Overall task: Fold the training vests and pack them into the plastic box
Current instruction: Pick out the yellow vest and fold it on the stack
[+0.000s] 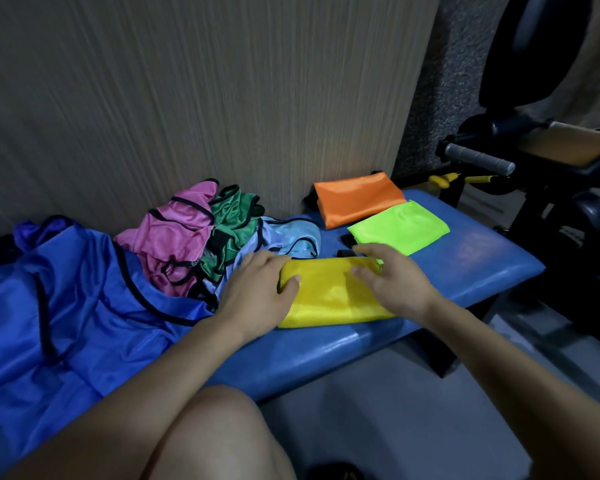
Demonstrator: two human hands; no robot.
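Three folded vests lie on the desk (pixel 465 258): one yellow vest (pixel 329 292), one lime vest (pixel 400 226) and one orange vest (pixel 357 199). Four unfolded vests sit further left: one pink vest (pixel 174 233), one green vest (pixel 232 216), one light blue vest (pixel 291 237) and one large blue vest (pixel 73 306). That makes seven vests in all. Two hands show, the left hand (pixel 257 289) and the right hand (pixel 395 282). One desk carries everything.
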